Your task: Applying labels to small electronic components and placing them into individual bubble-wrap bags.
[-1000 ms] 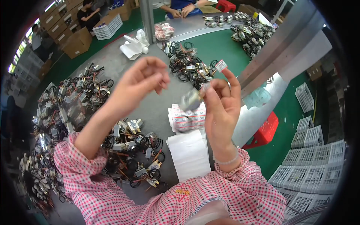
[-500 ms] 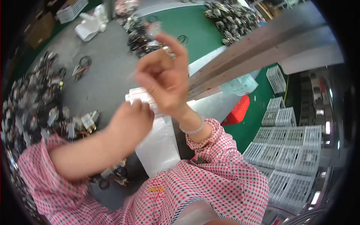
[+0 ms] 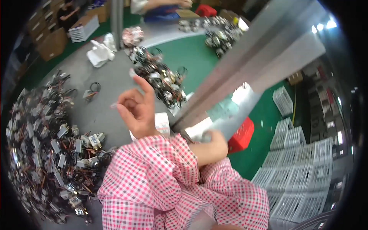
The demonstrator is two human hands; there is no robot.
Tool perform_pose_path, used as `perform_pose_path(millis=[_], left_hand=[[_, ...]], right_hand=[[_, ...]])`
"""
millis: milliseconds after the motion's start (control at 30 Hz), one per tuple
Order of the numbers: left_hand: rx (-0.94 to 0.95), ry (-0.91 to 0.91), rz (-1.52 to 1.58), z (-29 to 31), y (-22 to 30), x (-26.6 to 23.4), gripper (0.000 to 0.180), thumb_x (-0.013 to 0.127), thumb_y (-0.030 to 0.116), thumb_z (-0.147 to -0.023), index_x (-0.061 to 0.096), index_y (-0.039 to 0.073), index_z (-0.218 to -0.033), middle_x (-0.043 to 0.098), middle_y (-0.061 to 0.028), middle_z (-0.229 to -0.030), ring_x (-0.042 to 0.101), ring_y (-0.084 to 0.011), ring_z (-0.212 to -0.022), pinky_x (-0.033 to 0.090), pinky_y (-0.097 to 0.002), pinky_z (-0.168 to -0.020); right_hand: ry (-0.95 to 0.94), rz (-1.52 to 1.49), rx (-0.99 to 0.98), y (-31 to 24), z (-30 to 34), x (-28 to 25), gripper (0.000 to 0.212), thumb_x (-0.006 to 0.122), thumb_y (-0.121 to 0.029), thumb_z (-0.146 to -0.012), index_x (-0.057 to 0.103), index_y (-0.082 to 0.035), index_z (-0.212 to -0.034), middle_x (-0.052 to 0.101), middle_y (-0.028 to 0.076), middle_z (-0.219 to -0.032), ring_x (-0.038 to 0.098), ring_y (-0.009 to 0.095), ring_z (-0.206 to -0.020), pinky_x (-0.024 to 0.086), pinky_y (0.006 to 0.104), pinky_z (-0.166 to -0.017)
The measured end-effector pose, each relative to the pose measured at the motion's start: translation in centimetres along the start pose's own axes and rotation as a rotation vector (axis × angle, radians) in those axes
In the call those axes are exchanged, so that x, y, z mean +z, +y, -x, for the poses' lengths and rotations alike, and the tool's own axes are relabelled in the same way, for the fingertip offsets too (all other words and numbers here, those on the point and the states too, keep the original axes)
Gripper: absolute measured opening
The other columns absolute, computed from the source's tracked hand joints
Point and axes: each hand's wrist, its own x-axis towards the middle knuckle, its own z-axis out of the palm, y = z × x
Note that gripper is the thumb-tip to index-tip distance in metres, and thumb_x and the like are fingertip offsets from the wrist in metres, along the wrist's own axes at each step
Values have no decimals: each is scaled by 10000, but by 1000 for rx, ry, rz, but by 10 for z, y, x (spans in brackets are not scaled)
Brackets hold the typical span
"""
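1. The right hand point(image 3: 137, 111) was up over the grey worktop point(image 3: 103, 117). Its thumb and pointing finger stood apart, and the other fingers were curled in. A tiny white bit point(image 3: 132, 73) sat at the tip of the pointing finger (it looked like a sticker). A small see-through bit point(image 3: 114, 105) was at the thumb tip.
2. The left arm crossed in front of the right wrist. The left hand point(image 3: 217, 141) was a blur near the red stool point(image 3: 242, 136), so I could not tell how open it was or if it held anything.
3. A white sheet point(image 3: 161, 122) showed just beside the right hand. A big heap of wired parts point(image 3: 57, 147) lay to the left, and a smaller heap point(image 3: 161, 78) lay ahead.
4. The white bit could get lost or bent, I think, if that finger brushed a sleeve.
5. The arms could bump, because they were crossed so close.
6. The wires could snag, because they were all mixed up, and one pull could drag lots of parts.
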Motion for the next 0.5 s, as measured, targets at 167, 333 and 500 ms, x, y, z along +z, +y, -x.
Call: perform_pose_path(millis=[167,333,500], left_hand=[[-523,104,-158,-95,54,103,294,591,164,-784,653,63,-1052,632,-128,-1057,606,-332,-955,473,-534,-772],[46,-414,-11,-16,-11,25,342,552,288,-835,618,111,-1120,604,-40,-1153,578,-269,-1044,444,-425,-881],[-115,-425,27,-74,-22,68,266,631,266,-768,669,122,-989,661,-41,-973,631,-257,-851,504,-418,-714]], right_hand=[[5,86,-34,15,4,2,672,508,102,-828,133,-61,-1362,510,74,-917,461,49,-669,383,175,-622],[120,40,30,6,5,-6,645,513,91,-831,161,-56,-1351,514,57,-901,464,40,-656,366,158,-589],[152,28,101,17,5,2,638,541,73,-823,202,-69,-1345,513,47,-880,461,36,-616,346,151,-514]])
